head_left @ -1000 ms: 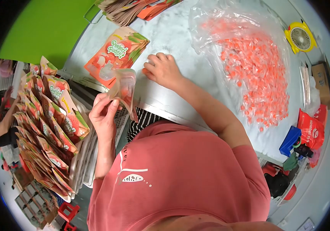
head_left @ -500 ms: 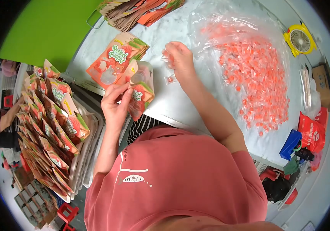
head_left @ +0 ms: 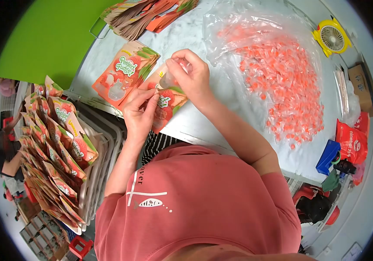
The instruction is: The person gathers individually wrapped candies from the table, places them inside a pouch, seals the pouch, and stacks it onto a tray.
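Note:
My left hand pinches the edge of a red and green pouch near the table's front edge. Over the pouch's open top is my right hand, its fingers closed on wrapped pink candies. Just left of the hands lies a stack of flat "Peeled Fudge" pouches. A large heap of wrapped pink-orange candies spreads over the right of the table, partly on a clear plastic bag.
Upright pouches fill a tray at the left. More flat pouches lie at the table's back. A yellow fan, a blue holder and a red bag stand at the right. Another person is at the far left.
My right hand has lifted candies from the table and moved left to the pouch's mouth. My left hand has brought the pouch right and turned it, its printed side now showing.

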Tool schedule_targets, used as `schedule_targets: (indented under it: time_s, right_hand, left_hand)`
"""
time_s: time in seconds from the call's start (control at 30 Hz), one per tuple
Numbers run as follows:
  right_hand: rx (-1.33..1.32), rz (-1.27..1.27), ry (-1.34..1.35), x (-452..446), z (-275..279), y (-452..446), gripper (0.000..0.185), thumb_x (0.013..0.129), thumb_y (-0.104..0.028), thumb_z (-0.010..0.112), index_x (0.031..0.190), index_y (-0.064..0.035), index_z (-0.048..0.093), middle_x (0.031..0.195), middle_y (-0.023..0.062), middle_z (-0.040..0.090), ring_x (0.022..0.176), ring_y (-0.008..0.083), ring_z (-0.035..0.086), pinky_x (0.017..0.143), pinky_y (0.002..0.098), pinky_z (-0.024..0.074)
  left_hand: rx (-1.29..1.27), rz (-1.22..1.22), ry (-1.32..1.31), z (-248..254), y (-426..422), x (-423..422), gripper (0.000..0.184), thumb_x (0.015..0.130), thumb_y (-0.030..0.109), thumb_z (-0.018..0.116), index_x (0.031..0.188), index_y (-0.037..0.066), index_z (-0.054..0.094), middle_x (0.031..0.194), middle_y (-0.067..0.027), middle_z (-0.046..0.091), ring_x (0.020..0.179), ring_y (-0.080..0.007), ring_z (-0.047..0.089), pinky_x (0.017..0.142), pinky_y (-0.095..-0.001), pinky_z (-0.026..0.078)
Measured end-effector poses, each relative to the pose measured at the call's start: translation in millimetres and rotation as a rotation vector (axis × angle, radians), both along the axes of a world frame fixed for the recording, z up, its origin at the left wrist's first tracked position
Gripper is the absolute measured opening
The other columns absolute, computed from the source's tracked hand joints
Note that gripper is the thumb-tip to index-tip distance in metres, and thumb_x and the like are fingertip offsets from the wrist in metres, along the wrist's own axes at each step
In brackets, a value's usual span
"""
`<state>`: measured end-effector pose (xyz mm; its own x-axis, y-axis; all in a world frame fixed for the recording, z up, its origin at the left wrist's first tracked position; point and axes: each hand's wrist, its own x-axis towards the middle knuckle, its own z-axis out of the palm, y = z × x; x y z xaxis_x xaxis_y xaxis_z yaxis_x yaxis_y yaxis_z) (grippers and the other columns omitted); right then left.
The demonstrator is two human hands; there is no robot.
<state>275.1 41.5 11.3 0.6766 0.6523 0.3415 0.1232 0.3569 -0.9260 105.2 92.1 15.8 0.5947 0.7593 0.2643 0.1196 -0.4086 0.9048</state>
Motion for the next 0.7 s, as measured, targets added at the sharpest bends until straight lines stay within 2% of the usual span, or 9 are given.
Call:
schedule_targets:
  time_s: [0.17,0.3,0.4,0.47,0.5,0.57,0.6,0.67,0.7]
  right_hand:
    - [-0.129,-0.032,-0.150,9,-5,-11,0.021,0.098,-0.013,0.061,0.083,0.0005,0.059,0.079,0.0010,0.059,0.072,0.0052,0.054,0.063,0.0229,0.0444]
    - [-0.167,0.017,-0.162,6,-1,-16,0.020,0.100,-0.013,0.056,0.087,0.0006,0.059,0.075,0.0007,0.055,0.076,0.0063,0.054,0.068,0.0235,0.0449]
    - [-0.135,0.043,-0.061,0,8,-18,0.016,0.101,-0.013,0.055,0.094,-0.0002,0.061,0.080,0.0033,0.055,0.077,0.0083,0.056,0.071,0.0241,0.0468]
    - [-0.128,0.006,-0.181,3,0,-16,0.016,0.101,-0.013,0.054,0.103,-0.0003,0.063,0.098,0.0083,0.060,0.085,0.0124,0.060,0.077,0.0266,0.0493]
    - [-0.128,0.005,-0.183,5,2,-17,0.016,0.101,-0.013,0.054,0.103,-0.0003,0.063,0.098,0.0083,0.060,0.085,0.0124,0.060,0.077,0.0266,0.0493]
    - [-0.162,0.030,-0.272,7,5,-20,0.023,0.100,-0.013,0.054,0.117,-0.0006,0.062,0.117,0.0130,0.059,0.102,0.0197,0.061,0.088,0.0322,0.0495]
    - [-0.164,0.030,-0.269,5,5,-22,0.023,0.100,-0.013,0.054,0.117,-0.0006,0.062,0.117,0.0130,0.059,0.102,0.0197,0.061,0.088,0.0322,0.0495]
    - [-0.211,0.161,-0.473,1,6,-23,0.034,0.100,-0.017,0.053,0.131,-0.0031,0.058,0.131,0.0164,0.057,0.120,0.0250,0.056,0.099,0.0374,0.0453]
    - [-0.212,0.161,-0.473,1,8,-24,0.034,0.100,-0.017,0.053,0.131,-0.0031,0.058,0.131,0.0164,0.057,0.120,0.0250,0.056,0.099,0.0374,0.0453]
  left_hand:
    - [0.034,-0.013,-0.026,-5,1,5,0.015,0.086,-0.002,0.073,0.100,-0.003,0.073,0.089,-0.0069,0.066,0.073,-0.0097,0.061,0.064,-0.0226,0.049]
    - [-0.026,-0.024,-0.050,-10,-1,7,0.015,0.085,-0.003,0.073,0.100,-0.003,0.073,0.088,-0.0072,0.066,0.072,-0.0100,0.061,0.064,-0.0225,0.049]
    - [-0.037,-0.034,-0.022,-10,-1,5,0.015,0.085,-0.003,0.073,0.099,-0.003,0.073,0.087,-0.0068,0.065,0.072,-0.0101,0.060,0.063,-0.0223,0.048]
    - [-0.011,-0.037,-0.019,-8,-2,4,0.015,0.085,-0.003,0.073,0.100,-0.003,0.073,0.086,-0.0065,0.065,0.072,-0.0098,0.060,0.063,-0.0222,0.048]
    - [0.018,-0.037,-0.015,-7,-2,4,0.015,0.085,-0.003,0.073,0.100,-0.003,0.073,0.086,-0.0062,0.064,0.071,-0.0096,0.060,0.063,-0.0220,0.048]
    - [0.001,-0.049,-0.017,-8,-1,3,0.015,0.085,-0.003,0.073,0.100,-0.003,0.073,0.086,-0.0059,0.064,0.071,-0.0091,0.059,0.063,-0.0217,0.047]
    - [-0.019,-0.062,-0.016,-8,-2,2,0.015,0.085,-0.003,0.072,0.101,-0.003,0.073,0.086,-0.0056,0.063,0.071,-0.0086,0.059,0.063,-0.0215,0.047]
    - [-0.031,-0.073,-0.033,-10,-1,1,0.015,0.086,-0.003,0.072,0.101,-0.003,0.072,0.086,-0.0052,0.063,0.071,-0.0083,0.058,0.063,-0.0212,0.046]
    - [-0.043,-0.083,-0.051,-10,-1,1,0.016,0.086,-0.003,0.072,0.102,-0.003,0.072,0.086,-0.0049,0.063,0.071,-0.0080,0.058,0.063,-0.0209,0.046]
